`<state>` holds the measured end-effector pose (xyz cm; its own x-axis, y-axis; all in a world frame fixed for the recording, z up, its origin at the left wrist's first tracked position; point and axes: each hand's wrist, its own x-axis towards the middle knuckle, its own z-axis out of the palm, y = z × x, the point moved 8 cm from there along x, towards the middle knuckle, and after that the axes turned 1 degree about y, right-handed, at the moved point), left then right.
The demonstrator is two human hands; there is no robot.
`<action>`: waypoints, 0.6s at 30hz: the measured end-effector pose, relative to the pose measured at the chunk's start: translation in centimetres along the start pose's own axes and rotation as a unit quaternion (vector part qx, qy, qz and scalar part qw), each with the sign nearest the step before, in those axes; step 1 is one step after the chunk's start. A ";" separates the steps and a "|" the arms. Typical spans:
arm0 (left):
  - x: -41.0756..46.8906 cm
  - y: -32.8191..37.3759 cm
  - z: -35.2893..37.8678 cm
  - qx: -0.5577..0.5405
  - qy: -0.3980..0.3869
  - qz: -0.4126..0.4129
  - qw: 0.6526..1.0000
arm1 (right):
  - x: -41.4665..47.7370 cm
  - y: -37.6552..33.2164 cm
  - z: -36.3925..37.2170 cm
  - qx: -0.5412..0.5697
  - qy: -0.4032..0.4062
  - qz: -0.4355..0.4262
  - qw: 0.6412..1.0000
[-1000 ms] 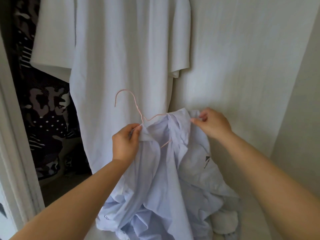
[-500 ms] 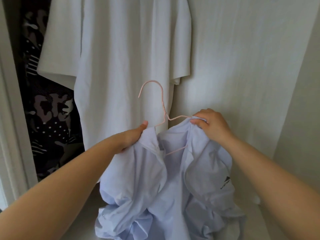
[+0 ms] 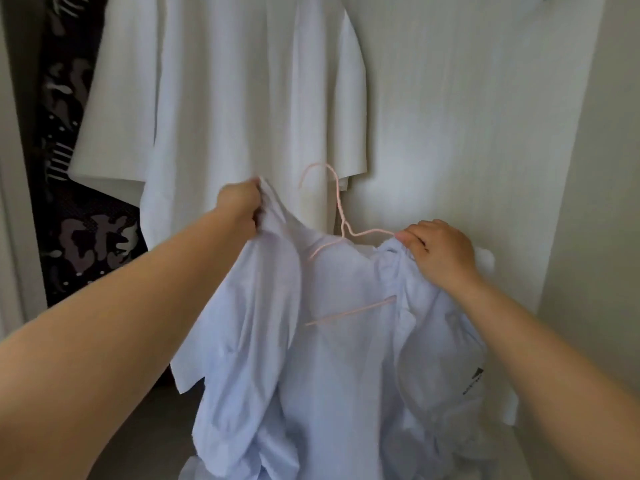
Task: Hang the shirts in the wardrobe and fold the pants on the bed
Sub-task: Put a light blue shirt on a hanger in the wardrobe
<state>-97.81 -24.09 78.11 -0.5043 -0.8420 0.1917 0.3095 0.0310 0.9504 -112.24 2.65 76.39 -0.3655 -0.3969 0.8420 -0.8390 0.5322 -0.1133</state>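
Seating the pale blue shirt [image 3: 339,358] squarely on the pink wire hanger [image 3: 340,209] looks to be the step in hand, and it is only half done. The shirt is held up in front of the open wardrobe [image 3: 467,116], its lower part sagging in crumpled folds toward the bottom of the view. The hanger's right arm runs under the cloth at the right shoulder, while its left arm and lower bar lie bare in the open neck, so the left shoulder is not yet over the wire. The left hand [image 3: 240,207] has its fingers curled around a bunch of collar or shoulder cloth, drawn up and away to the left. The right hand [image 3: 440,251] pinches the cloth at the right shoulder; whether the wire is in that pinch too I cannot tell. To do this well, the right hand should hold shoulder and wire together so the hanger does not swing, while the left stretches the neck opening wide, brings it over the bare left arm, then smooths the collar so the hook stands centred. The thin wire may snag or slip out of loose cloth. Behind hangs a white T-shirt [image 3: 242,98], and left of it a dark camouflage-patterned garment [image 3: 79,237]; the hook needs a free place on the rail, which is out of view.
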 end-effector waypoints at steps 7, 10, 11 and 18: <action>-6.6 1.4 5.9 0.188 -0.185 0.236 0.935 | 1.2 3.5 -2.3 0.007 0.130 0.211 0.969; -8.4 0.0 7.3 0.450 -0.183 0.398 0.778 | 1.6 4.1 -2.7 0.065 0.143 0.239 0.958; -8.3 0.5 6.4 0.458 -0.118 0.441 0.763 | 1.8 4.3 -2.8 0.084 0.143 0.241 0.956; -3.1 1.5 2.4 0.511 0.045 0.430 0.743 | 2.1 5.4 -2.7 0.177 0.140 0.229 0.947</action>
<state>-97.69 -20.11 79.47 -0.4038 -0.3058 0.8622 -0.3104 0.9324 0.1854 -116.44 6.78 78.95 -0.6448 0.0548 0.7624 -0.7186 0.2963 -0.6291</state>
